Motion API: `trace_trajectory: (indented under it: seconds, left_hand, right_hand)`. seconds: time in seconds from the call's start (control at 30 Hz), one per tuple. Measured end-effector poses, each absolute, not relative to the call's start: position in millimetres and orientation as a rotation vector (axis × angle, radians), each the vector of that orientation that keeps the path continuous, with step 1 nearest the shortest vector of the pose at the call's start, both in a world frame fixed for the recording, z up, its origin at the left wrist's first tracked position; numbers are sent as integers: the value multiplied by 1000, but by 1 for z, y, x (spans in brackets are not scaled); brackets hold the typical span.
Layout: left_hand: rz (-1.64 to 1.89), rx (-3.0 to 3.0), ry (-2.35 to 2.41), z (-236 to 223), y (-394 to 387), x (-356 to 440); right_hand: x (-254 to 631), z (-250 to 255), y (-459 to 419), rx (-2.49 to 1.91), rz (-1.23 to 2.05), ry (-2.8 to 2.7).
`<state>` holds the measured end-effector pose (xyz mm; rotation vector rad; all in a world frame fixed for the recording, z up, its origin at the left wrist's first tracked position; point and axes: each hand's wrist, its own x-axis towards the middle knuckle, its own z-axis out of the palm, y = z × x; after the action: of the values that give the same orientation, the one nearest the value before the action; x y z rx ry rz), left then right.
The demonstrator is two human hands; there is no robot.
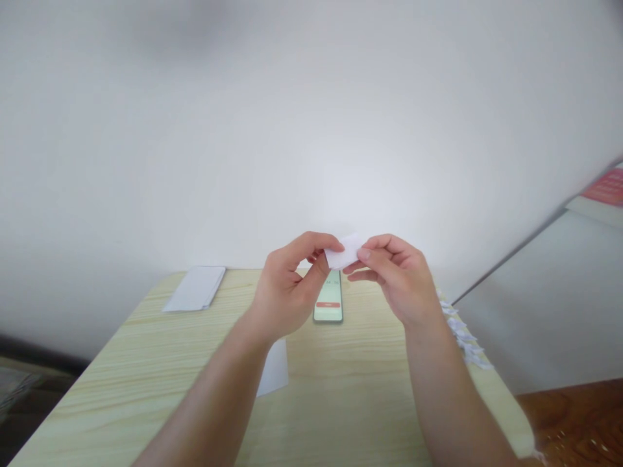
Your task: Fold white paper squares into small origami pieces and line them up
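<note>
Between my two hands, raised above the table, is a small folded piece of white paper [346, 251]. My left hand [296, 279] pinches its left end between thumb and forefinger. The right end is gripped by the thumb and fingers of my right hand [402, 275]. Below the paper, a phone [328, 314] lies face up on the table with its screen lit; its upper part is partly hidden. A white sheet of paper [275, 370] lies partly under my left forearm.
The light wooden table [360, 402] stands against a white wall [311, 130]. At its back left lies a stack of white paper [195, 289]. Several small folded white papers [466, 340] line the right edge, partly behind my right arm. A white panel [549, 305] rises at the right.
</note>
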<state>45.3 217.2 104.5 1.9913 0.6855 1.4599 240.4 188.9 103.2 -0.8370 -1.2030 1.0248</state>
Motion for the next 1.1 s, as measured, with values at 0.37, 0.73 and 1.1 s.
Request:
trace_trajectory:
  seconds: [0.37, 0.73, 1.1]
  left_hand:
    - [1137, 2111, 633, 118, 211, 31]
    - [1207, 1991, 886, 116, 217, 36]
    - [1161, 1693, 673, 119, 215, 42]
  right_hand:
    - [241, 107, 183, -898, 858, -1266]
    - [234, 110, 174, -1031, 665, -1463]
    - [231, 117, 165, -932, 729, -1452]
